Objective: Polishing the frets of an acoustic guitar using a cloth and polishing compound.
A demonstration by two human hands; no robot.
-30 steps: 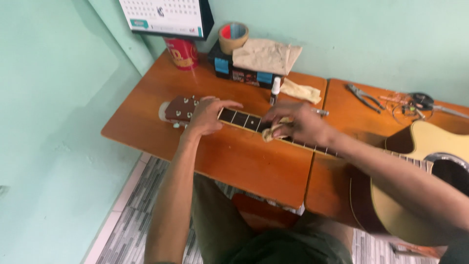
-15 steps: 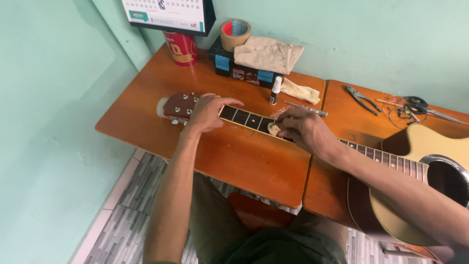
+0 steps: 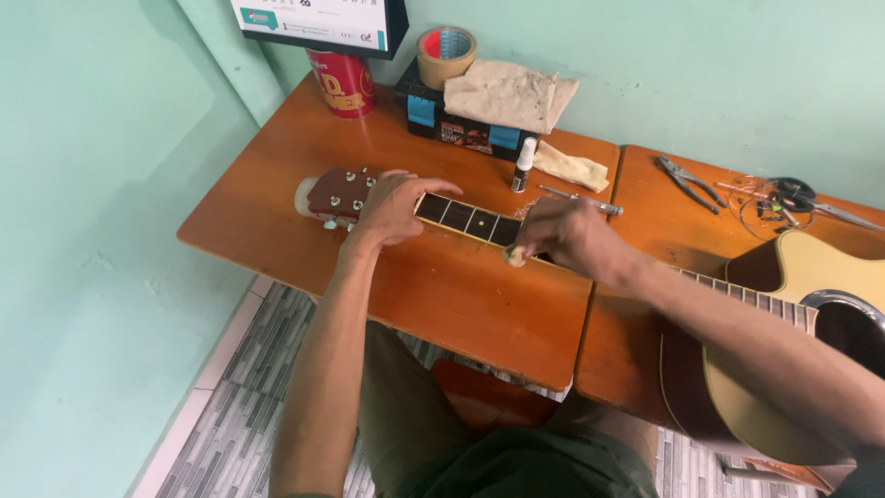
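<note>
My left hand (image 3: 392,207) grips the guitar neck (image 3: 466,221) at frame centre on the table (image 3: 277,212), my right hand (image 3: 562,235) pinches a small pad (image 3: 516,256) there; most frets seem still untreated.

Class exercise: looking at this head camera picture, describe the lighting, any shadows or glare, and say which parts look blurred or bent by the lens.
Head view: soft, even light; faint sheen on the orange table; weak shadow under the left hand. The right hand on the guitar neck is slightly motion-blurred, the small pale thing under it unclear. The wide lens bends the table edges; the guitar body is cropped at the frame edge.
</note>
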